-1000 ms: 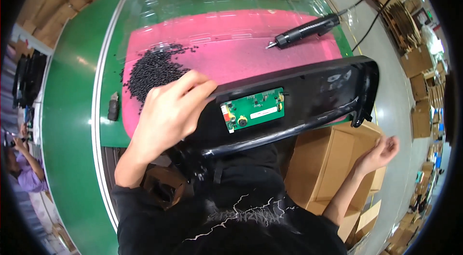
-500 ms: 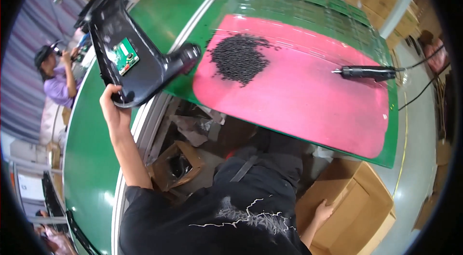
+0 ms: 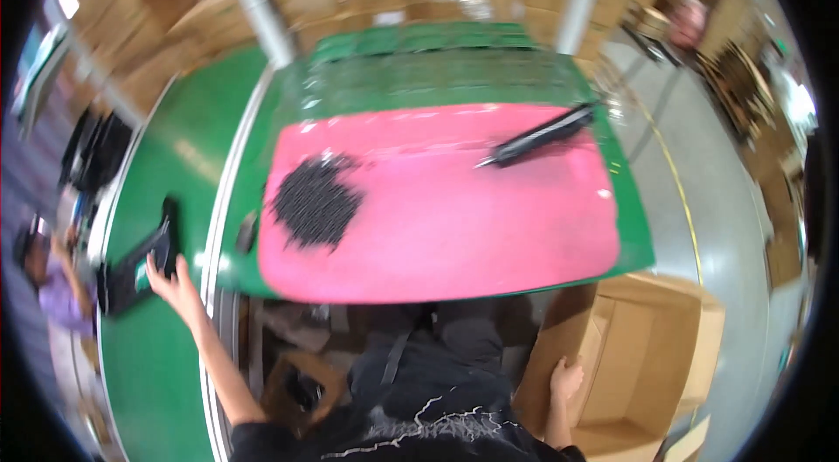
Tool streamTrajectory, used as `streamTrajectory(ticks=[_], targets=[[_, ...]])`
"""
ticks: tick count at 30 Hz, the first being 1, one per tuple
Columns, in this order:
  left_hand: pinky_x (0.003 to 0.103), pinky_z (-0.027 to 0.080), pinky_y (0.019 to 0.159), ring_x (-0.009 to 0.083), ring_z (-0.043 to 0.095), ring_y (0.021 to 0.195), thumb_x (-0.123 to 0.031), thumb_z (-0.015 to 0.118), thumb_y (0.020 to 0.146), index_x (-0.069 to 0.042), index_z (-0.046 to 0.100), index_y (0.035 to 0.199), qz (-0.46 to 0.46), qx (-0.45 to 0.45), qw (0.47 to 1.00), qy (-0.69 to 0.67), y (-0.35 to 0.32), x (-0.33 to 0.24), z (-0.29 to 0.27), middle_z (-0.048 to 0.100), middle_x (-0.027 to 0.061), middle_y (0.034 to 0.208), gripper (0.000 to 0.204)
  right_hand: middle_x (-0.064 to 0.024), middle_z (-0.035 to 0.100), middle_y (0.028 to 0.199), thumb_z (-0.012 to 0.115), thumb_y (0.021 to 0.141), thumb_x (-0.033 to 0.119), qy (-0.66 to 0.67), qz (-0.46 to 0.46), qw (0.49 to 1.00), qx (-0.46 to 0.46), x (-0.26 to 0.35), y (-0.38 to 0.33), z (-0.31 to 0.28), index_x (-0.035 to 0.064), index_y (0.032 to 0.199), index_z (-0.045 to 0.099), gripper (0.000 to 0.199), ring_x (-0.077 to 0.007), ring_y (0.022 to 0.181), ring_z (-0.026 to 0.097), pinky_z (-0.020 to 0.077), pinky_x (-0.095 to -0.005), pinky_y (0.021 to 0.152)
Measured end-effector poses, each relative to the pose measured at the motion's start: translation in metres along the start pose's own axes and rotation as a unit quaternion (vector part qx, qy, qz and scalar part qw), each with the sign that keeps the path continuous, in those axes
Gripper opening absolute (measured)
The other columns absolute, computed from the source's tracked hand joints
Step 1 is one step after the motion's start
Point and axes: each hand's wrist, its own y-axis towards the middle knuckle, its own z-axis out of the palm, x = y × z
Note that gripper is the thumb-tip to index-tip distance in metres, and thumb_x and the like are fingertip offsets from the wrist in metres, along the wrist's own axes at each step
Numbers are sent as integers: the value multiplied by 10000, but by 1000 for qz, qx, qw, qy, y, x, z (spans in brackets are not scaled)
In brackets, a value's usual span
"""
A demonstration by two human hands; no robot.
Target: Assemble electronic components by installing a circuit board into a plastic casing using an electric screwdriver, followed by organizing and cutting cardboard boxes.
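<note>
Two hands apart: left hand (image 3: 175, 283) open, setting the black panel (image 3: 135, 265) on the green belt (image 3: 157, 375); right hand (image 3: 566, 382) grips the cardboard box (image 3: 647, 357), likely fetching another.

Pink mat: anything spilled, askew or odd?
Nothing clearly wrong. The black screws lie in one loose heap on the pink mat, not scattered. The electric screwdriver lies flat at an angle. The picture is blurred, so small faults would not show.

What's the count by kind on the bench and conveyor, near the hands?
Black panel with green circuit board, at left hand: 1
Electric screwdriver: 1
Pile of black screws: 1
Pink mat: 1
Open cardboard box, at right hand: 1
Total: 5
</note>
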Motion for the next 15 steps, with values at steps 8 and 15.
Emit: streamTrajectory(ticks=[8,15], targets=[[370,393,882,282,531,947,-2,650,751,9,548,1112,139,413,896,90,-6,-41,58,588,122,1020,375,-213,622,729,555,866,278,40,15,999,22,-10,-4,-3,24,976,548,277,-411,632,602,481,-499,601],[332,477,569,161,565,602,-185,810,681,27,598,784,72,430,875,211,15,-50,68,637,90,685,317,-190,606,716,540,851,185,103,31,992,71,2,-19,44,48,1062,513,253,-381,636,606,469,-498,573]])
